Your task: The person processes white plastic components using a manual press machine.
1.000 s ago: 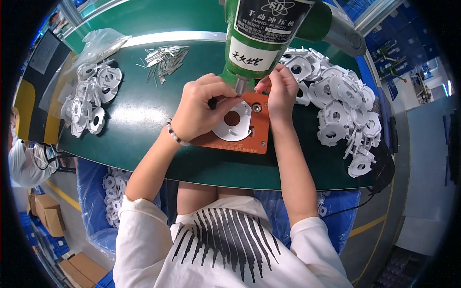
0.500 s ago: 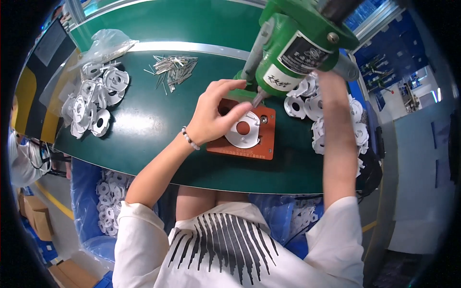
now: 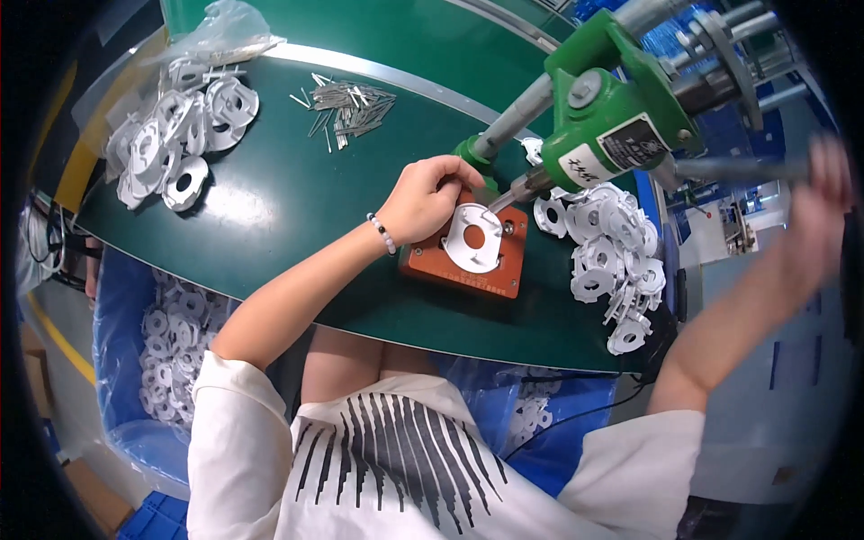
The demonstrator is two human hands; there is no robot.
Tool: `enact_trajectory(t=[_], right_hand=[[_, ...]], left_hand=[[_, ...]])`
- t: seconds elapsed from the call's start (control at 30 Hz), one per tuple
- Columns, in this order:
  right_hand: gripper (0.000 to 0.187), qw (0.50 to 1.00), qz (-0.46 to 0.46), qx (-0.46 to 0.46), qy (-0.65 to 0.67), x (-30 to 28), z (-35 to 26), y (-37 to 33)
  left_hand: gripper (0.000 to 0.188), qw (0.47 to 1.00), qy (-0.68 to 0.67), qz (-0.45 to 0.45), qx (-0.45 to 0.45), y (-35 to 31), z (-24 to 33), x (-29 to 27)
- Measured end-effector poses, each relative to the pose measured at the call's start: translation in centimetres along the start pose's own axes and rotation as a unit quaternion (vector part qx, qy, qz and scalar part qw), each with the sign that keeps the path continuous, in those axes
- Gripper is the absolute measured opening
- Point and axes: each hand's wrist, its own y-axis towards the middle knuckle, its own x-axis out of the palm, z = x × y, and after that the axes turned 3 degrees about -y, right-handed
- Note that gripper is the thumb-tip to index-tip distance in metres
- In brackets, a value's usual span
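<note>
A white plastic part [image 3: 492, 245] with a round central hole sits on a reddish-brown fixture block [image 3: 511, 277]. Over its far edge reaches the metal tip of a green hand press [image 3: 576, 112]. My left hand [image 3: 423, 200], a beaded bracelet at its wrist, rests at the block's far left corner beside the white part. Its fingers are bent together, and what they pinch, if anything, is hidden. Out at the far right, my right hand [image 3: 821, 211] is blurred, closed round the end of the press's lever [image 3: 742, 170].
White parts are heaped on the green table at left [image 3: 148, 148] and right [image 3: 612, 238]. Thin metal pins [image 3: 355, 110] lie in a loose pile at the back. Below the table's edge, a blue lined bin [image 3: 117, 360] holds more white parts.
My right hand has swung outward to the right, onto the lever. The left hand's thumb and fingers have drawn closer together at the block. The view has also shifted.
</note>
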Motion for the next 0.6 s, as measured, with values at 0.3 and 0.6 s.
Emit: enact_trajectory(t=[0.3,0.6], right_hand=[[0.033,0.875,-0.343,-0.282,-0.193,-8.3,1.4,-28.2],[0.015,0.914,-0.227,-0.329,-0.073,-5.1,-2.3,-6.4]], left_hand=[[0.025,0.994,-0.050,0.028,-0.090,-0.1,-0.8,0.1],[0.025,0.998,-0.027,-0.025,-0.059,-0.3,0.0,-0.4]])
